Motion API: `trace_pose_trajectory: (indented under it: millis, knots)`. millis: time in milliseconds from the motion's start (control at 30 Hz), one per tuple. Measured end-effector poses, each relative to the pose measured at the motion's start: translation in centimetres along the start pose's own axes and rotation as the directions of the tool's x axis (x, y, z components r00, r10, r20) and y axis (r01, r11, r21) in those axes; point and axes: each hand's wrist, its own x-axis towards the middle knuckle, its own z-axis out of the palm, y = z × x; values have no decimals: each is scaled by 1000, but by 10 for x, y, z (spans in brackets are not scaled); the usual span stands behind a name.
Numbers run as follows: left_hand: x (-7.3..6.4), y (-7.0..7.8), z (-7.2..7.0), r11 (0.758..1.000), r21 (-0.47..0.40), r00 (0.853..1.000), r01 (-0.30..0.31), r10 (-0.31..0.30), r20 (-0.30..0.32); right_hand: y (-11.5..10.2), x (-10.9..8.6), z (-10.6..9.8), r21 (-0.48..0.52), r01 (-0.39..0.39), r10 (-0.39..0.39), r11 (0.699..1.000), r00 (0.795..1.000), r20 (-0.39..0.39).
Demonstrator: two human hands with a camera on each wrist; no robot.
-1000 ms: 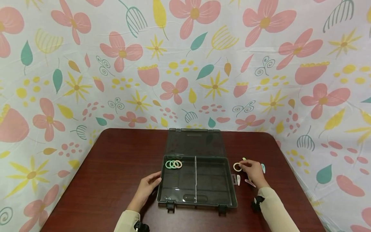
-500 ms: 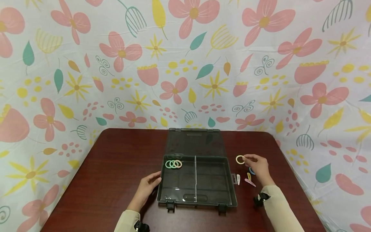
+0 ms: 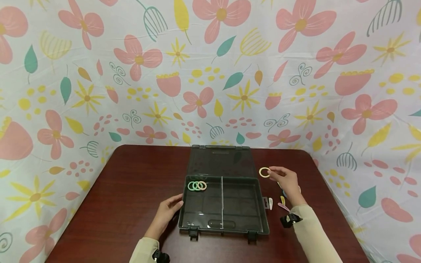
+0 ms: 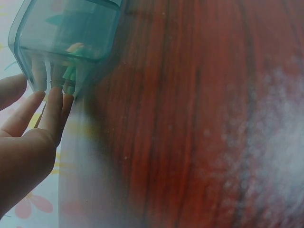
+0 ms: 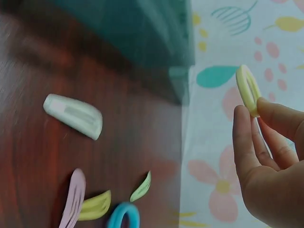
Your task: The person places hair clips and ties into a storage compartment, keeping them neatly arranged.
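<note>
My right hand (image 3: 287, 184) pinches a pale yellow hair tie (image 3: 264, 172) between thumb and fingertips, up off the table and to the right of the box's raised lid. In the right wrist view the hair tie (image 5: 248, 90) shows nearly edge-on. My left hand (image 3: 166, 215) rests its fingertips against the left wall of a clear dark plastic box (image 3: 241, 204), fingers fairly straight. The left wrist view shows those fingertips touching the box's side (image 4: 66, 28). Several green and peach hair ties (image 3: 196, 186) lie overlapping in the back of the box's left compartment.
Right of the box lie a white hair clip (image 3: 270, 203), a pink hair clip (image 3: 283, 206), a yellow hair clip (image 3: 283, 199) and, partly behind my right hand, a blue hair tie (image 5: 124, 216). A divider (image 3: 222, 202) splits the box; its lid (image 3: 221, 160) leans open toward the floral backdrop.
My right hand has lifted the yellow hair tie from among the clips and carried it away from me and slightly left. The left hand and the box have stayed in place.
</note>
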Motion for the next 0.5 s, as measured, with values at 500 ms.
trace_pose_trajectory:
  millis: [500]
  knots:
    - [-2, 2, -1, 1000, 27, 1000, 13, -13, 11, -18, -2, 54, 114, -2, -11, 993, 994, 112]
